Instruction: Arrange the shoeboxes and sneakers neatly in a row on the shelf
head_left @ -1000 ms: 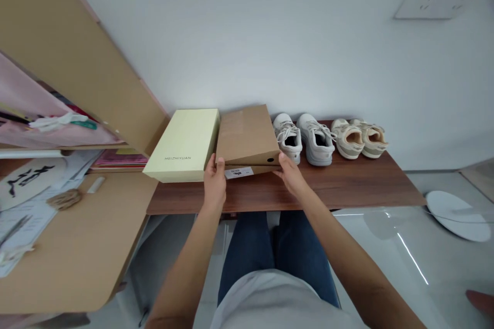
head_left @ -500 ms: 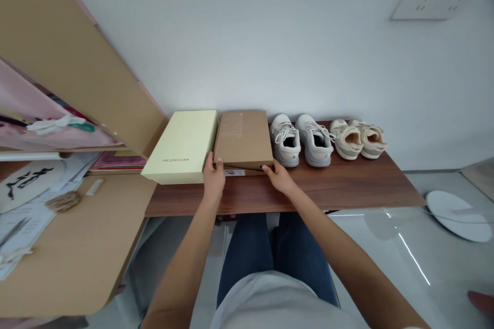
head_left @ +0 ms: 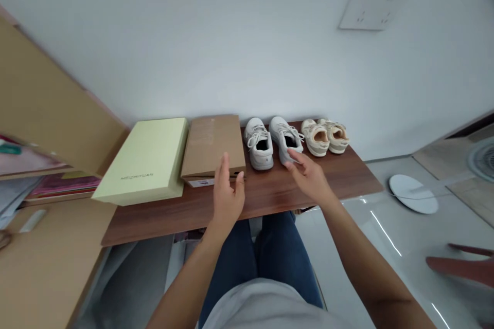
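My left hand [head_left: 227, 193] is open, its fingers pointing up, just in front of the right front corner of a closed brown cardboard box [head_left: 213, 146]. My right hand [head_left: 311, 177] is also open, with the fingertips close to the heel of the right grey-white sneaker [head_left: 284, 139]; whether they touch I cannot tell. Its mate, the left grey-white sneaker [head_left: 259, 144], stands between the box and that shoe. Beyond them on the right is a pair of cream sneakers [head_left: 319, 139]. A pale yellow box [head_left: 146, 157] lettered MEIZHIYUAN lies left of the brown one.
Boxes and shoes line a dark wooden shelf [head_left: 189, 218] against the white wall [head_left: 231, 51], below a socket plate [head_left: 374, 7]. At left stands a light wood desk [head_left: 50, 262] with papers. On the right floor are a fan's round white base [head_left: 412, 194] and something reddish [head_left: 463, 270].
Both hands have let go of the brown box. The right hand has moved right to the grey-white sneakers, and the left has come off the box's left edge. The view has swung right.
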The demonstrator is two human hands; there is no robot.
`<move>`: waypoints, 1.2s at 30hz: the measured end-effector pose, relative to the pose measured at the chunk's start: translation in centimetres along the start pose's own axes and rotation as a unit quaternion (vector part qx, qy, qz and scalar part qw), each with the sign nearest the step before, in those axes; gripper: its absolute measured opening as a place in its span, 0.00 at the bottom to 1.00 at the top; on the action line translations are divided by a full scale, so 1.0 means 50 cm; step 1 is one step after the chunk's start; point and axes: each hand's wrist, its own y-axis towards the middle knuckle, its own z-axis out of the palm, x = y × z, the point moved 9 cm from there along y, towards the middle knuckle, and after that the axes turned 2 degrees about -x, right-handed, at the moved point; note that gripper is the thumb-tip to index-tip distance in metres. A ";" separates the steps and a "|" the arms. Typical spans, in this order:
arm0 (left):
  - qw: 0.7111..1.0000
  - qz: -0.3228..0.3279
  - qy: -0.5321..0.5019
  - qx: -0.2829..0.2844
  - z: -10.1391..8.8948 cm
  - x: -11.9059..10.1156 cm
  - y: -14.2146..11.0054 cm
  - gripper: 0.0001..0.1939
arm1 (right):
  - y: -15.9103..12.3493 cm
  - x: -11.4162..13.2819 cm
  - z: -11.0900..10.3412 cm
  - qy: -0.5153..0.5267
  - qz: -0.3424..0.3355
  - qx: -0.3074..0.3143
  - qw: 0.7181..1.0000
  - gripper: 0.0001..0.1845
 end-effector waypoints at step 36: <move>0.998 -0.021 -0.021 -0.047 0.291 0.080 0.065 0.12 | 0.081 -0.224 -0.109 -0.084 0.112 -0.228 0.963 0.32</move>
